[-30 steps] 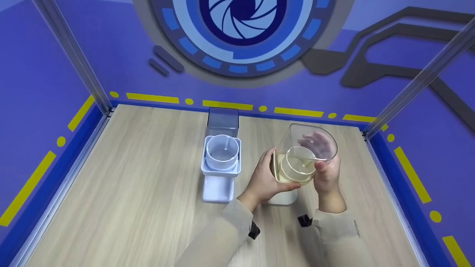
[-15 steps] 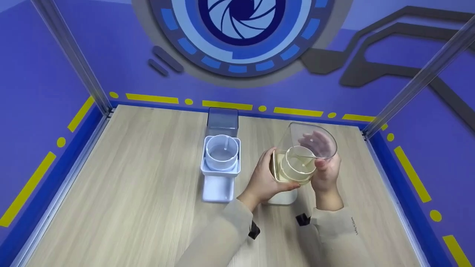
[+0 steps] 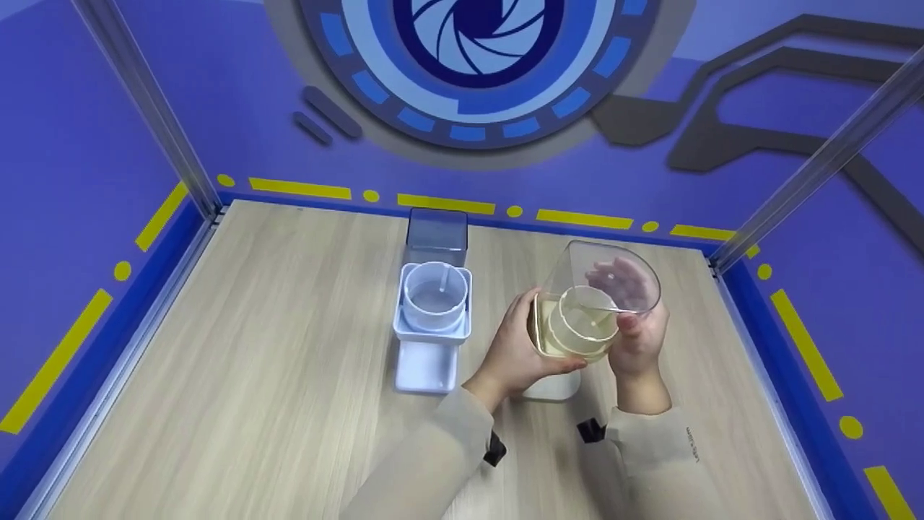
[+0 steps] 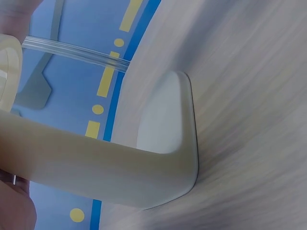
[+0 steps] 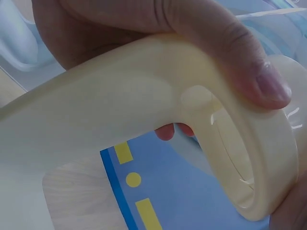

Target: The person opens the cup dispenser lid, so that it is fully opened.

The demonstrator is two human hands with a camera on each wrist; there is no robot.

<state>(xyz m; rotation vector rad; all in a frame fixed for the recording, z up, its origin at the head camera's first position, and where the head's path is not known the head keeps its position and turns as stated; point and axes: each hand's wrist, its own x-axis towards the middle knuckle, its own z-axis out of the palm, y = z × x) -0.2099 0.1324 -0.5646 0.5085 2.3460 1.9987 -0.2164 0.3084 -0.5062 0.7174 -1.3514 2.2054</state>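
Looks mid-job: fitting or removing the tub [image 3: 580, 274], can't tell which from here. Tub is clear with a rounded side, up at the head of the cream stand [image 4: 105, 167], right part of the counter [image 3: 289, 325].

Left hand [image 3: 516, 347]: fingers wrapped round the side of the stand's square head, thumb along its near edge, so gripping the stand. Right hand [image 3: 641, 345]: cupped round the tub's right side, fingers showing through the clear wall, thumb by the near rim, so holding the tub.

Seems done: stand up, base [image 3: 554, 390] looks down on the counter, ring [image 3: 580, 341] inside the head. Seems left: getting the tub fully home or fully off. It overlaps the ring in the head view — seated, touching or just above, can't tell. Wrist views don't settle it; they mostly show the stand's column, base and head.

Pale unit [image 3: 398, 326] well to the left: cup [image 3: 433, 318] in its square top, grey box [image 3: 437, 235] just behind, tray [image 3: 426, 367] low in front. No hand on it — my guess, it's whole and needs nothing right now.
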